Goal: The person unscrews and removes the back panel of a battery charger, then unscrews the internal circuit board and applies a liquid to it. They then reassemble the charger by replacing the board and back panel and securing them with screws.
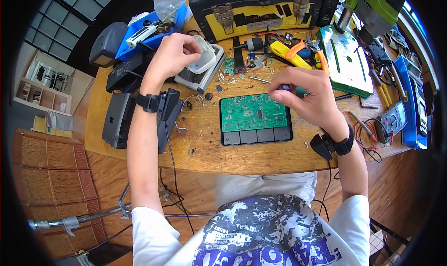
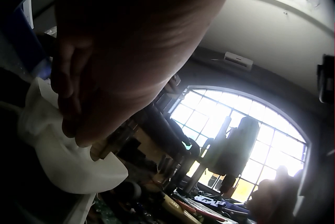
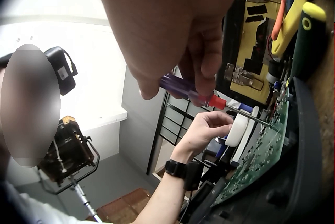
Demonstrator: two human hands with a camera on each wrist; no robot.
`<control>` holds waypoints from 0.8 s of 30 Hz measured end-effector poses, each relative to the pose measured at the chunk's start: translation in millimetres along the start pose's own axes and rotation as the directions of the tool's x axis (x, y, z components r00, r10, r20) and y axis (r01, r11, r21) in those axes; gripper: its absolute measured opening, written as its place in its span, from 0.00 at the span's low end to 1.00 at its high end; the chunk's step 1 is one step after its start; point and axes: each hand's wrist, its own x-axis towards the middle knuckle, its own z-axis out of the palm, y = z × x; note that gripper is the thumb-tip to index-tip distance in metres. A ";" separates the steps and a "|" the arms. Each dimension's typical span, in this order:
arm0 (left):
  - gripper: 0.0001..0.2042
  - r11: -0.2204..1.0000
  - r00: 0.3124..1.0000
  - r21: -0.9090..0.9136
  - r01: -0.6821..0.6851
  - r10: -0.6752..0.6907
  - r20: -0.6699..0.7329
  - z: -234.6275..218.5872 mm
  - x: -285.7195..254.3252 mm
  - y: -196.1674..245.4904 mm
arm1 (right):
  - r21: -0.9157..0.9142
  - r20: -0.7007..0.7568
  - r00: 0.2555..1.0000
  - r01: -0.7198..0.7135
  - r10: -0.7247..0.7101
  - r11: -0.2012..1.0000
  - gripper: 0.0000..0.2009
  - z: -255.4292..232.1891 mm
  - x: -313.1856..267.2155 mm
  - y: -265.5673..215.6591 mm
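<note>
My right hand (image 1: 305, 91) grips a screwdriver (image 3: 183, 86) with a purple handle and red collar. Its metal shaft reaches down to the green circuit board (image 1: 253, 113), which lies in a black plastic casing (image 1: 256, 136) on the table. In the head view the hand covers most of the screwdriver. At the left, my left hand (image 1: 174, 54) has its bent fingers and thumb at a white plastic tub (image 1: 205, 61). Their tips come close together over its opening in the left wrist view; I cannot tell whether they pinch anything. The tub sits on a grey device (image 1: 198, 79).
A yellow-black toolbox (image 1: 256, 21) stands at the back, near scattered tools and small parts. A green drill press (image 1: 363, 10) is at the back right, a multimeter (image 1: 393, 119) at the right edge. Black boxes (image 1: 118, 119) and a blue bin (image 1: 130, 47) stand left.
</note>
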 end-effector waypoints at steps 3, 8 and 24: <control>0.07 1.000 0.999 -0.017 -0.022 0.021 -0.046 -0.6 -4.0 3.2 | -0.004 0.002 1.000 -0.003 0.003 1.000 0.09 0.3 -0.2 0.6; 0.08 0.963 0.998 0.265 -0.055 0.060 -0.013 -11.5 -8.7 15.8 | 0.001 -0.006 1.000 -0.001 0.001 1.000 0.09 0.7 -1.1 -0.3; 0.04 0.873 0.990 0.485 -0.054 -0.018 0.142 7.5 11.0 23.2 | -0.010 0.005 1.000 0.001 -0.001 1.000 0.10 -0.1 -2.5 -0.6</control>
